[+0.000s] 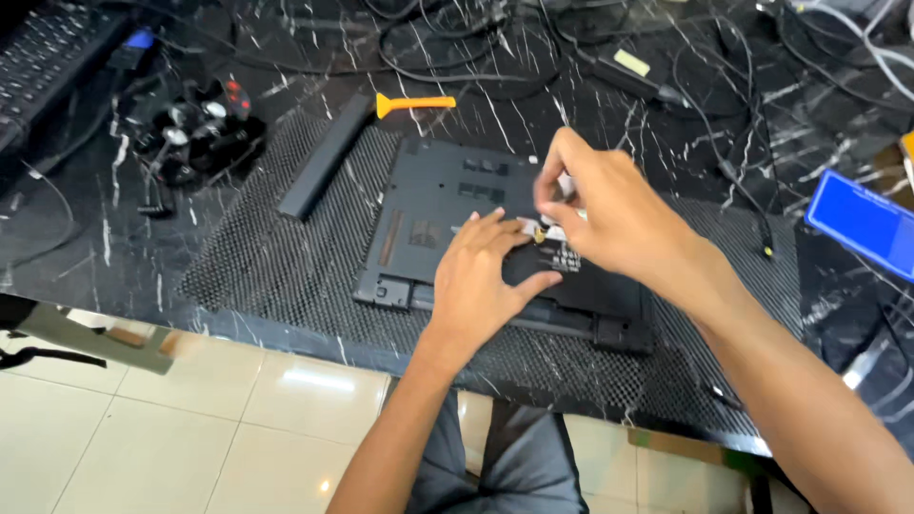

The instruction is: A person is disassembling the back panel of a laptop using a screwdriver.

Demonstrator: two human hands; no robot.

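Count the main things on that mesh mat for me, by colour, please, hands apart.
Black: 2, the upturned laptop and the long battery bar
Orange: 1, the pry tool, which lies partly off the mat
Hands: 2, the left hand resting on the laptop, the right hand pinching a small white part
Total: 3 things, plus 2 hands

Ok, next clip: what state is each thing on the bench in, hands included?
Laptop: upside down on the mesh mat, bottom cover facing up.
Battery bar: out of the laptop, lying beside it.
Orange pry tool: lying unused on the marble top.
Left hand: flat, pressing on the laptop base.
Right hand: pinch grip on a small white part.
Blue case: lying flat, closed.
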